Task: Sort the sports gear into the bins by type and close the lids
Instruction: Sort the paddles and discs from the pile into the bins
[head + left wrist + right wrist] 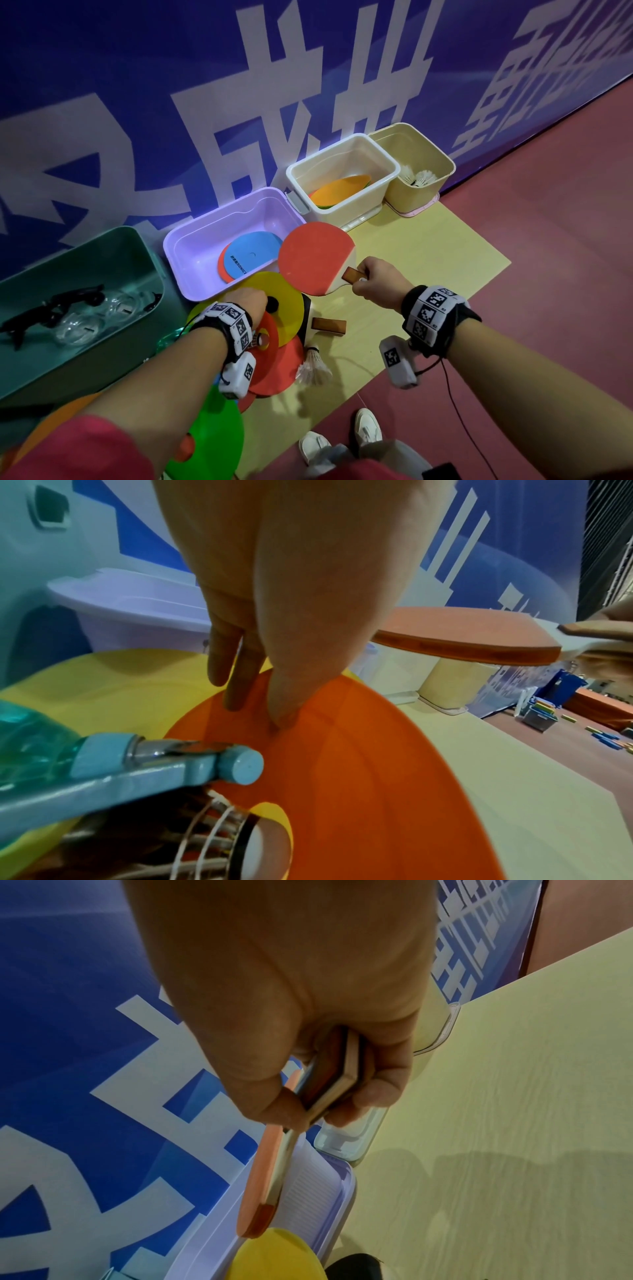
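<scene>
My right hand (363, 277) grips the wooden handle of a red table tennis paddle (315, 257) and holds it level above the near right corner of the purple bin (205, 226). In the right wrist view the paddle (267, 1177) is edge-on over that bin's rim (325, 1191), with the fingers of my right hand (329, 1104) curled round the handle. My left hand (255, 303) reaches down onto a pile of flat discs. There it pinches the far edge of an orange disc (342, 750) that lies against a yellow disc (274, 308).
Four bins stand open along the blue wall. The green bin (102, 246) holds goggles, the purple one flat discs, the white bin (342, 150) more discs and the cream bin (428, 144) shuttlecocks. On the mat lie a second paddle (329, 325), a shuttlecock (313, 368), more discs (219, 435) and blue goggles (137, 772).
</scene>
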The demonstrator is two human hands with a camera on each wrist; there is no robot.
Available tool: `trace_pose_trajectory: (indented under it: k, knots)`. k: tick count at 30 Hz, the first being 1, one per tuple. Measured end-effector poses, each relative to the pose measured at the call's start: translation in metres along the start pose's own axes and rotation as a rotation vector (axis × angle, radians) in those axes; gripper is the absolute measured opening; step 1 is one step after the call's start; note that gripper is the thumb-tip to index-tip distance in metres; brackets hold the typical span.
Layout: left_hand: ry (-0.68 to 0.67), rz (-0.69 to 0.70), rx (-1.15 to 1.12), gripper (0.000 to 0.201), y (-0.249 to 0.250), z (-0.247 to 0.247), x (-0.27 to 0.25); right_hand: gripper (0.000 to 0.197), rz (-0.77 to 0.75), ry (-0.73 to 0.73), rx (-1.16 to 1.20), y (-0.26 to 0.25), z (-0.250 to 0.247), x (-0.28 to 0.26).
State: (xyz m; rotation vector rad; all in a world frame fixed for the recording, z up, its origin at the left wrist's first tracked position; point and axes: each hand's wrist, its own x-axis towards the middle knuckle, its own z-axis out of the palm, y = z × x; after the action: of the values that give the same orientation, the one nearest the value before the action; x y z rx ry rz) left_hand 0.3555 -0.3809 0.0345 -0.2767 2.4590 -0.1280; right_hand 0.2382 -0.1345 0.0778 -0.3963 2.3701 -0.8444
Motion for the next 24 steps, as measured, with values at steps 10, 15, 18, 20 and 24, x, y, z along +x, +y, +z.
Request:
trace_pose_trajectory:
  k: [10,15,18,20,24]
  knots:
    - [0.167,-0.043,-0.214,0.019,-0.008,-0.016,-0.014,0.016,-0.061,0.016,-0.01,-0.017,0.001,-0.003]
    - [0.221,-0.066,-0.288,0.032,-0.013,-0.018,-0.018,0.02,-0.084,0.035,0.027,-0.028,-0.002,-0.006]
    - [0.227,-0.075,-0.32,0.036,-0.015,-0.014,-0.019,0.02,-0.096,0.038,0.035,-0.027,-0.004,-0.007]
    - [0.262,-0.081,-0.329,0.036,-0.014,-0.013,-0.021,0.018,-0.096,0.038,0.046,-0.026,-0.005,-0.008]
    - [0.362,-0.095,-0.356,0.039,-0.012,-0.015,-0.023,0.017,-0.092,0.049,0.058,-0.024,-0.006,-0.009]
